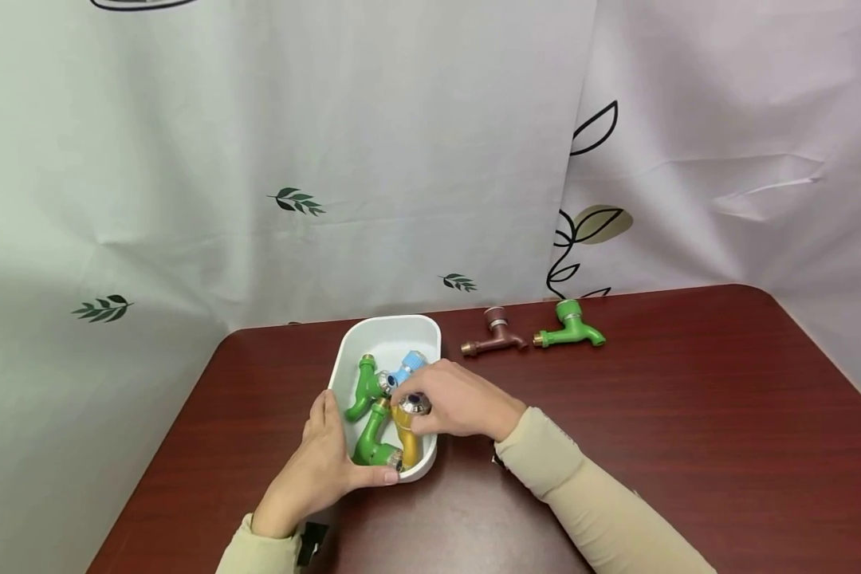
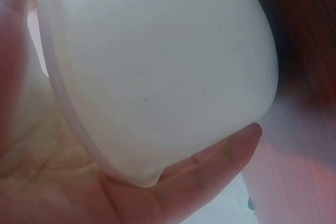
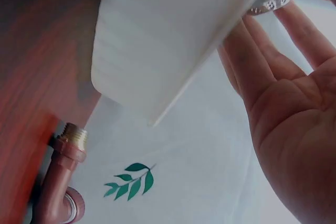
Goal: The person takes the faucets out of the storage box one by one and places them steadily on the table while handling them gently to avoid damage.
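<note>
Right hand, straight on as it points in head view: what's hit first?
The right hand would likely meet the farther green tap with silver knob in the white rounded tub; depth is unclear, and the light-blue tap lies close by.

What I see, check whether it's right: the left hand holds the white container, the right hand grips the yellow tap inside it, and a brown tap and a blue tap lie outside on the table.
One colour is wrong: the head view shows a green tap beside the brown tap on the table; the blue tap sits in the white container. The rest stands.
</note>
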Demonstrator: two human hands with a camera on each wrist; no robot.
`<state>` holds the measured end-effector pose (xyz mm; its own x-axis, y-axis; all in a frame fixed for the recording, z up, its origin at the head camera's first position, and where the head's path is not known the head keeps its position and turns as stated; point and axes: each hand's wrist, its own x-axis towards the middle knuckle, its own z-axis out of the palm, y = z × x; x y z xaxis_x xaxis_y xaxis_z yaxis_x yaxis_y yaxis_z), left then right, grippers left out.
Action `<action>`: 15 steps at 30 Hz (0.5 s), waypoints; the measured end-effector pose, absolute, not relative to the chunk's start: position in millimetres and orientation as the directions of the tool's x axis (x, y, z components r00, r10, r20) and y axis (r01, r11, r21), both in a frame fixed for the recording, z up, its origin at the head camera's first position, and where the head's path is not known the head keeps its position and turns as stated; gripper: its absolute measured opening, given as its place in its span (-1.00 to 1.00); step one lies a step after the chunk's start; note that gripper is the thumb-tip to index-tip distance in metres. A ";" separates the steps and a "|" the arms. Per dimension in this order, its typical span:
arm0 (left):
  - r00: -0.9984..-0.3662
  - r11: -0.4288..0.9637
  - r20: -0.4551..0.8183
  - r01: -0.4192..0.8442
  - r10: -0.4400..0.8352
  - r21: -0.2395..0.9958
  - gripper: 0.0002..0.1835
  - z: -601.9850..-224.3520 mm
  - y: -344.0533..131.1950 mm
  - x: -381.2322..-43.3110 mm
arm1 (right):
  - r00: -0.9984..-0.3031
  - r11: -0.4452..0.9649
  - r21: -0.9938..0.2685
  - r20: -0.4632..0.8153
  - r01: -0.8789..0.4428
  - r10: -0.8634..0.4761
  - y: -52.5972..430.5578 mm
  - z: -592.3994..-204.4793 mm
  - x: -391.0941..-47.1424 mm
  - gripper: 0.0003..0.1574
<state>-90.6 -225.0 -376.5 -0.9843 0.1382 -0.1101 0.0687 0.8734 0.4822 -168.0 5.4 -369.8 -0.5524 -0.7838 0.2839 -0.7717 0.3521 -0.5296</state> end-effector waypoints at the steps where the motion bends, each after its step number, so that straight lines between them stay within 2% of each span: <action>1: -0.984 0.874 -0.109 0.069 0.138 0.482 0.64 -376.5 -225.2 -90.5 | -0.553 0.349 -0.538 0.282 -0.768 -0.784 6.4 -368.3 -168.1 -0.64; 15: -0.987 0.872 -0.095 0.071 0.133 0.484 0.65 -377.0 -225.4 -90.4 | -0.604 0.346 -0.612 0.279 -0.711 -0.747 22.5 -351.8 -168.8 -0.61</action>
<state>-90.4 -225.4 -377.0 -0.9866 0.1329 -0.0951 0.0709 0.8725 0.4835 -168.8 22.5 -351.8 -0.6037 -0.7468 0.2790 -0.7110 0.3460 -0.6122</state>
